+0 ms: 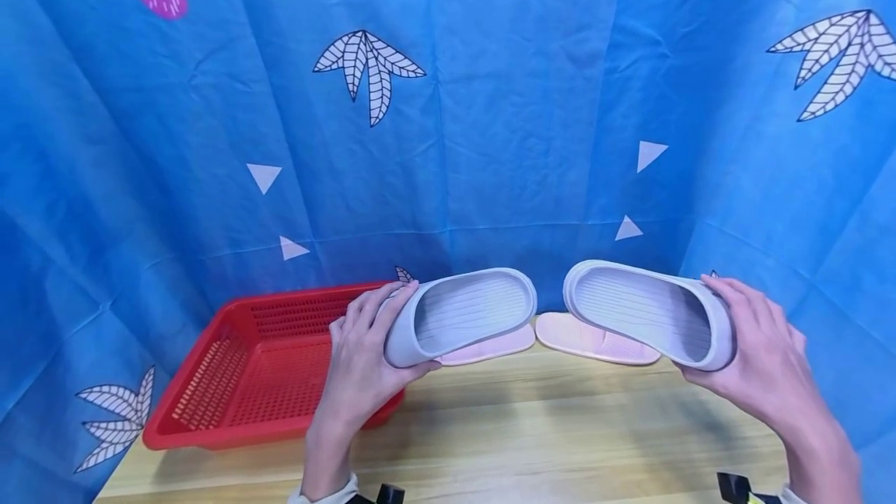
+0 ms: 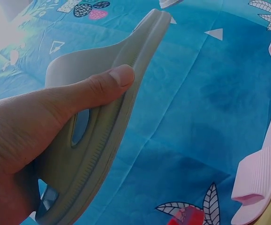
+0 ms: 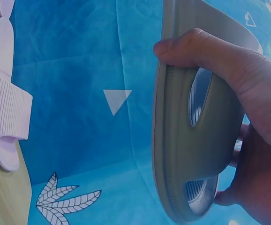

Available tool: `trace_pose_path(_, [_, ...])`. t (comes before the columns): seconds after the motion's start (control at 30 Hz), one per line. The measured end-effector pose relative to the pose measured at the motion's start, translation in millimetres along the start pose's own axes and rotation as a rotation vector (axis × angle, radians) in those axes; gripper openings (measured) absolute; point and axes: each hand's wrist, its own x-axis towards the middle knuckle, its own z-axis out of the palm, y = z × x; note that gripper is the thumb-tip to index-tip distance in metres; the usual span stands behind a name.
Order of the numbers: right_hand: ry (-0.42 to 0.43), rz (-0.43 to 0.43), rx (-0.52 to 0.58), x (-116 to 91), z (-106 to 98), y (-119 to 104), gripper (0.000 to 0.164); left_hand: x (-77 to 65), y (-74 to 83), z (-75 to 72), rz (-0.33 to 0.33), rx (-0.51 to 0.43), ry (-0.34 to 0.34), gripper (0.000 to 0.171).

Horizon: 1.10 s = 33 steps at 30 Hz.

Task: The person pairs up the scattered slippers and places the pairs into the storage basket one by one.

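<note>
My left hand (image 1: 367, 356) grips a grey slipper (image 1: 476, 309) around its strap end, raised above the table with the insole facing me. In the left wrist view the thumb lies along the side of that slipper (image 2: 102, 126). A matching grey slipper (image 1: 637, 309) is held by my right hand (image 1: 759, 356), also lifted, heel pointing inward. The right wrist view shows the thumb on the sole edge of this slipper (image 3: 191, 140). Behind them a pair of pink slippers lies on the table, one pink slipper (image 1: 490, 346) at left, the other pink slipper (image 1: 595, 339) at right, both partly hidden.
A red plastic basket (image 1: 238, 430) with perforated walls stands on the left of the wooden table (image 1: 532, 434). Blue patterned cloth (image 1: 490, 138) hangs behind the table and along both sides.
</note>
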Motion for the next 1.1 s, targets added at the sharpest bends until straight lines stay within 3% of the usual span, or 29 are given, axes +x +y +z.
trace_pose_path(0.63, [0.029, -0.050, -0.050, 0, 0, -2, 0.122, -0.4, 9.0, 8.9, 0.049, 0.014, -0.005, 0.110])
trace_pose_path(1.1, [-0.037, -0.009, -0.054, -2, 3, -6, 0.126, -0.3, 13.1, 11.9, 0.073, 0.015, -0.022, 0.112])
